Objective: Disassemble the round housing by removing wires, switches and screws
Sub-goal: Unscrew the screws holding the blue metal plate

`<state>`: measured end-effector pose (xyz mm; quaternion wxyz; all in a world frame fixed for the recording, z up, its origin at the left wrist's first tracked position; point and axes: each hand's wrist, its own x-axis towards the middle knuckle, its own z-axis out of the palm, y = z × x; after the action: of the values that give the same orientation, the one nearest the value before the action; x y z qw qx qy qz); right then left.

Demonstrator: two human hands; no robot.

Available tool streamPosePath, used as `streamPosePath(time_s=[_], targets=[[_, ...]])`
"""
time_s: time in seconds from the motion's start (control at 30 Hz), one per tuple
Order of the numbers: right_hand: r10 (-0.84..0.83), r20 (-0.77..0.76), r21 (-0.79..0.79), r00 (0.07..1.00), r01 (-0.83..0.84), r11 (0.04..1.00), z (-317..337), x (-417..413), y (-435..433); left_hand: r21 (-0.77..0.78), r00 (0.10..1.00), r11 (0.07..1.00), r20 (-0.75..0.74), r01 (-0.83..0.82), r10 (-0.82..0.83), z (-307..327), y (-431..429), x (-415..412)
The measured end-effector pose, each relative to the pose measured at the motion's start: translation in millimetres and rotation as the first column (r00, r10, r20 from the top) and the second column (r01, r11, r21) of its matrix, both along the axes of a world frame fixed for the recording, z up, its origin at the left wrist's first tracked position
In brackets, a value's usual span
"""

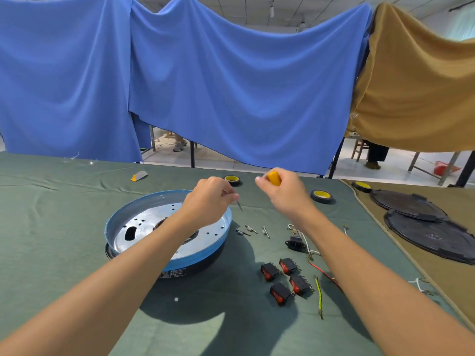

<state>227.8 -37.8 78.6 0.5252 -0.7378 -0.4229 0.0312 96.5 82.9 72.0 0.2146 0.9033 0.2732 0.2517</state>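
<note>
Green cloth covers the table [51, 227]. The round housing [123, 219], blue-walled with a silver perforated plate inside, sits left of the table's middle, open side up. The left hand [205, 201] hangs over the housing's right rim, thumb and fingertips pinching a thin screw [239, 205] that points down, clear of the cloth. Just beside it, the right hand [285, 194] is fisted round a yellow screwdriver [274, 178]; only the handle shows, the shaft hidden.

More loose screws [250, 229] lie on the cloth just right of the housing. Toward the table's near right lie four black switches [285, 278] with red rockers, grouped together, with a black socket [294, 242] behind them and a green-yellow wire [318, 296] and a red wire [323, 273] to their right. Tape rolls [321, 196] rest near the far edge. Two black discs [411, 206] overlap on tan cloth at the right edge.
</note>
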Motion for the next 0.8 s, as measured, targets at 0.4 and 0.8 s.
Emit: streamPosePath(time_s=[0.4, 0.8], targets=[[0.186, 0.0, -0.211, 0.983, -0.182, 0.961, -13, -19, -6, -0.107, 0.998, 0.994, 0.045, 0.037, -0.032, -13, -13, 4], [0.01, -0.04, -0.31, 0.999, -0.022, 0.951, -25, -6, 5, -0.124, 0.999, 0.992, 0.043, -0.024, 0.03, -25, 1, -4]])
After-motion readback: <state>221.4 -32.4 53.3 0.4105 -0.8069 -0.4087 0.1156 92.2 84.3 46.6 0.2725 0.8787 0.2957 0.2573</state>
